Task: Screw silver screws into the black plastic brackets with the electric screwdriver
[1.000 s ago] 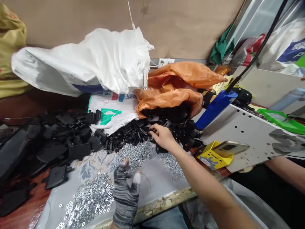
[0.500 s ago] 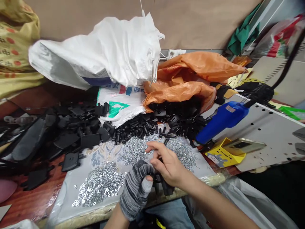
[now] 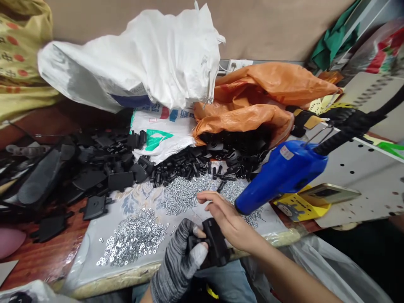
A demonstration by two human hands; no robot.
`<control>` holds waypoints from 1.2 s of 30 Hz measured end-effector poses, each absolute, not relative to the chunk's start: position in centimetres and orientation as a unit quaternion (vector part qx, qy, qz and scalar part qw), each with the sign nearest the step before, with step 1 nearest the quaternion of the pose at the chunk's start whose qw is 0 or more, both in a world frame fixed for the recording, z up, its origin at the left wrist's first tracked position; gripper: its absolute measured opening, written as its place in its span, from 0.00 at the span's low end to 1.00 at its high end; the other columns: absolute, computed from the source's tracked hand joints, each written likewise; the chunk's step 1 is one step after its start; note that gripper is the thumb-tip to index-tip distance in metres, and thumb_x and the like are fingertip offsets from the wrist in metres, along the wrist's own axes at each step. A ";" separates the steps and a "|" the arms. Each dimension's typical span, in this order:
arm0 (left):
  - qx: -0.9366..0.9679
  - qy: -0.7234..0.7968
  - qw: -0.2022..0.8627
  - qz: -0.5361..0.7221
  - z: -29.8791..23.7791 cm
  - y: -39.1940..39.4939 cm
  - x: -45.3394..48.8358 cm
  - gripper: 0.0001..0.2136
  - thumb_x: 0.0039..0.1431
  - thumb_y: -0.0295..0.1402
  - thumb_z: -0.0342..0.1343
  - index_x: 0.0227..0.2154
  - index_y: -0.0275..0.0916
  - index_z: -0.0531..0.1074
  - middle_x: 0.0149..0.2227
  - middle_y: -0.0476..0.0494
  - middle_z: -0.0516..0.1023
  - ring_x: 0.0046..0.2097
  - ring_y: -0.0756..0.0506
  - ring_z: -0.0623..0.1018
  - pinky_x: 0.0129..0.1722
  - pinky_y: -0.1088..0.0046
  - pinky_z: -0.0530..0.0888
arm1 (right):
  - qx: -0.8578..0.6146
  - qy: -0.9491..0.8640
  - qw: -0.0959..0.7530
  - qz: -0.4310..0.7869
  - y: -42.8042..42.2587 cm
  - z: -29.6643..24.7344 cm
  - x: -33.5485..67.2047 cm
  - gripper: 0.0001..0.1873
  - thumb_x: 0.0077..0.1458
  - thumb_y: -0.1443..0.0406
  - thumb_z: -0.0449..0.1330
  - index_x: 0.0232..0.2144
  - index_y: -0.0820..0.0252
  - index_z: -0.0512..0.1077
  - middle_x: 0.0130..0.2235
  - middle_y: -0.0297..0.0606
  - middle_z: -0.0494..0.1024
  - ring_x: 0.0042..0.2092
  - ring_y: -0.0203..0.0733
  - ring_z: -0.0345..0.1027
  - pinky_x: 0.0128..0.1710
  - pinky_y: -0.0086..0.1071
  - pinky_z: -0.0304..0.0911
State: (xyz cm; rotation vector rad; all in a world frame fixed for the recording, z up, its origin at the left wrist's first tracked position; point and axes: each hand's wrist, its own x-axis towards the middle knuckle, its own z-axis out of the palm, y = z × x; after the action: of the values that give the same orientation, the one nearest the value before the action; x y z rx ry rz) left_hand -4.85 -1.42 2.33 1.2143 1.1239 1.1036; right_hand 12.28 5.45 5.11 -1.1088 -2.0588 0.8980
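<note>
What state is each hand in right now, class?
Left hand: closed, holding a black part.
Right hand: open, beside that part; whether it touches it cannot be told.

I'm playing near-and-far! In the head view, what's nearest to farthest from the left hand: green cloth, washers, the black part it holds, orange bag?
1. Black part: in the left hand.
2. Washers: to its left.
3. Orange bag: farther back, right.
4. Green cloth: far back, right.

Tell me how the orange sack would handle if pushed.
The orange sack would probably crumple, since deep folds run through it. Its glossy skin may feel slippery. The black parts at its open mouth might spill forward.
</note>
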 end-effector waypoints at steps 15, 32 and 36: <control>0.514 0.544 0.499 0.437 -0.4 -2.0 -7.6 0.11 0.57 0.39 0.58 0.42 0.43 0.70 0.42 0.43 0.78 0.45 0.42 0.78 0.50 0.63 0.74 | -0.499 -0.810 0.158 0.263 10.1 -0.4 11.7 0.09 0.61 0.69 0.58 0.41 0.59 0.78 0.39 0.40 0.78 0.42 0.42 0.71 0.45 0.35 0.64; 0.550 0.486 0.502 0.458 0.4 -1.4 -6.7 0.17 0.57 0.34 0.58 0.50 0.44 0.68 0.49 0.44 0.78 0.50 0.41 0.78 0.53 0.62 0.74 | -0.289 -0.701 0.246 0.604 6.9 3.6 11.4 0.25 0.49 0.57 0.71 0.50 0.52 0.75 0.53 0.40 0.75 0.53 0.45 0.70 0.52 0.41 0.66; 0.565 0.488 0.504 0.435 0.8 -1.1 -7.5 0.17 0.58 0.35 0.59 0.51 0.44 0.69 0.51 0.42 0.78 0.53 0.40 0.77 0.55 0.61 0.74 | -0.297 -0.628 0.243 0.677 6.5 3.2 10.9 0.17 0.49 0.60 0.70 0.43 0.54 0.79 0.46 0.38 0.81 0.49 0.43 0.74 0.53 0.40 0.67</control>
State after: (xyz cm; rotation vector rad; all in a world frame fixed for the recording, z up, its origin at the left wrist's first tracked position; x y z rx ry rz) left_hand -7.46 -1.13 0.81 1.3637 1.1791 1.0492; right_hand 10.89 6.48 3.22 -0.8104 -1.7163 1.8501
